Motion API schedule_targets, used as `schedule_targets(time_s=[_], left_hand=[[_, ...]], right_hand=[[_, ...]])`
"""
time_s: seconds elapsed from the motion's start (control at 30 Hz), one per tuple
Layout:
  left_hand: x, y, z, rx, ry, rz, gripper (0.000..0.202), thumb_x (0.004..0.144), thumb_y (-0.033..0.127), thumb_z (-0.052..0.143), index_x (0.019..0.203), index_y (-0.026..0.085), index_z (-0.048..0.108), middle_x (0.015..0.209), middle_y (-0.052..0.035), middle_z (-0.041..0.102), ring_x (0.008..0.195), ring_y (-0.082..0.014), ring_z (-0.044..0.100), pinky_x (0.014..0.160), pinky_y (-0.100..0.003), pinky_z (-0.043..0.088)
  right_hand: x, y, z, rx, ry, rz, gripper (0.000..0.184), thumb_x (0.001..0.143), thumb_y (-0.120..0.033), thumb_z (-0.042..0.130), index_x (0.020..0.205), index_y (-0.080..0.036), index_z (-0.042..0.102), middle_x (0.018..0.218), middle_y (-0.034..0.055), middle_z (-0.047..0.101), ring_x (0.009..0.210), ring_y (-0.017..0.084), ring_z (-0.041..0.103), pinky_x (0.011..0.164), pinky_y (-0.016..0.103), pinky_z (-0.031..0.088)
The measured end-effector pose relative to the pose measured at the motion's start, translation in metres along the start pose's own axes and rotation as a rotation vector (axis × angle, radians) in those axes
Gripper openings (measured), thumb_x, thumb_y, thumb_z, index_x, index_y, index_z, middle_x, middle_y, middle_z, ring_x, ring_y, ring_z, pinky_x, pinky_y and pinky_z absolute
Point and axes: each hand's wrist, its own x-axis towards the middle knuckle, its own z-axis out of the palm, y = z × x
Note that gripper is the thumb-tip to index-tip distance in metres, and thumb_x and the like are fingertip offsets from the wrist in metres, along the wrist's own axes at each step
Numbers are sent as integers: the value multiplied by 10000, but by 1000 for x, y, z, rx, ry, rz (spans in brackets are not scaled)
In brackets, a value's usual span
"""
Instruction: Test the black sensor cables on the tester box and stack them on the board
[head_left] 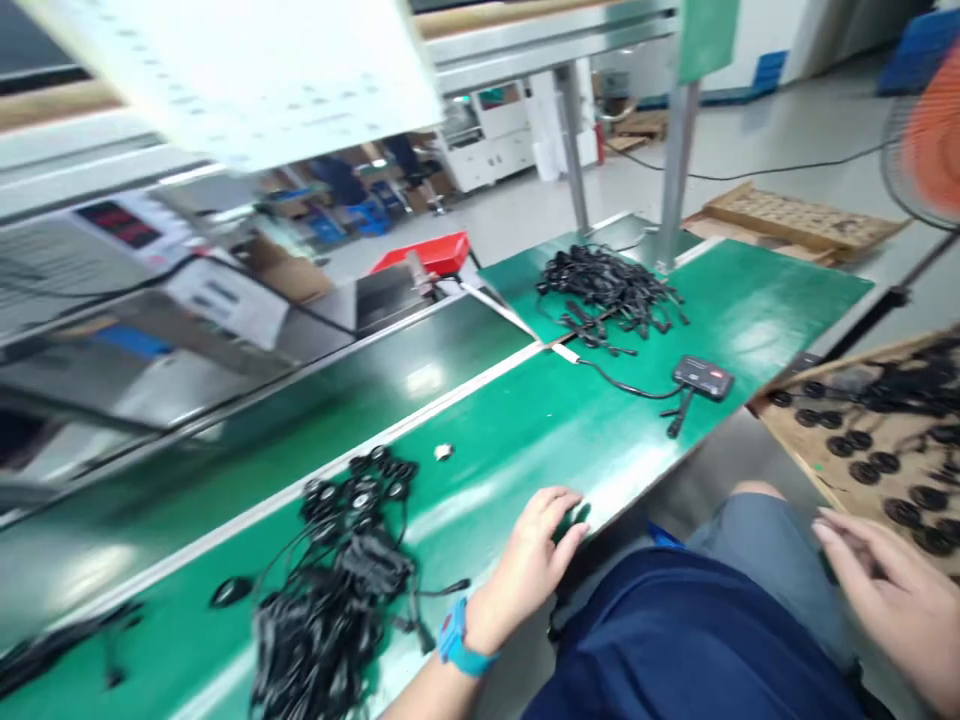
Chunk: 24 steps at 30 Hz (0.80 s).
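My left hand (pixel 529 555), with a blue wristband (pixel 463 640), rests at the front edge of the green table (pixel 487 490). Its thumb and fingers are apart and curved, with nothing between them. To its left lies a tangled heap of black cables (pixel 322 630) topped by several round black connector pieces (pixel 364 500). My right hand (pixel 896 590) hangs at the right, beside an open cardboard box (pixel 814 450). Its fingers are loosely bent, a gap shows between thumb and forefinger, and I see nothing held.
A second pile of black cables (pixel 604 285) lies farther along the table. Nearer stands a small black device (pixel 703 377) wired to a white plug (pixel 565 353). A conveyor belt (pixel 300 430) runs alongside. Metal posts (pixel 679 170) rise behind, and an orange fan (pixel 934 140) stands right.
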Motion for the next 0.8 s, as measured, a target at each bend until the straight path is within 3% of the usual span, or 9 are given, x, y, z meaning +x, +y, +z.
schedule_targets(time_s=[0.1, 0.2, 0.3, 0.43, 0.53, 0.6, 0.7, 0.8], left_hand=[[-56, -27, -17, 114, 304, -139, 270, 999, 316, 594, 1250, 228, 639, 1232, -148, 668, 1160, -277, 647, 982, -468, 584], [-90, -47, -17, 191, 460, -229, 239, 992, 280, 590, 1221, 233, 641, 1237, -149, 667, 1173, -292, 645, 977, -499, 586], [-101, -53, -10, 186, 453, -267, 246, 985, 244, 593, 1226, 245, 641, 1250, -147, 667, 1188, -295, 638, 996, -520, 576], [-100, -46, -4, 102, 425, -298, 303, 979, 215, 598, 1280, 245, 627, 1267, -153, 663, 1200, -290, 631, 1041, -531, 552], [-102, -34, -16, -13, 450, -343, 293, 984, 213, 588, 1272, 240, 634, 1257, -149, 676, 1179, -270, 654, 1009, -473, 582], [-107, -30, -37, -25, 498, -356, 286, 980, 219, 596, 1260, 253, 648, 1239, -127, 695, 1159, -253, 671, 987, -431, 596], [-121, -42, -91, 134, 677, -441, 263, 981, 276, 601, 1234, 253, 671, 1224, -105, 711, 1163, -256, 668, 1036, -445, 562], [-136, -78, -156, 278, 894, -771, 360, 991, 447, 558, 1224, 192, 661, 1236, -133, 701, 1139, -271, 663, 1057, -454, 525]], right_hand=[[28, -58, 55, 171, -168, -241, 231, 999, -440, 580, 1109, -273, 696, 1092, 60, 737, 872, 241, 709, 831, 393, 569], [47, -90, 103, 276, -301, -433, 234, 1003, -387, 596, 1181, -262, 683, 1106, 62, 738, 928, 239, 716, 879, 381, 578], [67, -116, 146, 324, -452, -490, 297, 1013, -440, 568, 1203, -245, 688, 1090, 84, 736, 917, 240, 713, 864, 375, 588], [89, -147, 200, 355, -670, -488, 406, 1021, -534, 507, 1234, -237, 683, 967, 71, 733, 764, 209, 694, 711, 329, 592], [94, -153, 229, 318, -657, -504, 429, 1007, -593, 503, 1186, -255, 699, 859, 32, 715, 675, 200, 676, 621, 323, 563], [92, -148, 240, 297, -589, -498, 442, 994, -627, 506, 1154, -270, 712, 845, 25, 714, 667, 207, 680, 602, 330, 550], [89, -138, 243, 302, -561, -459, 427, 980, -629, 534, 1159, -289, 720, 907, 26, 733, 687, 207, 693, 585, 323, 546], [88, -138, 239, 309, -579, -417, 404, 976, -615, 548, 1160, -301, 724, 935, 18, 745, 707, 208, 705, 572, 319, 551]])
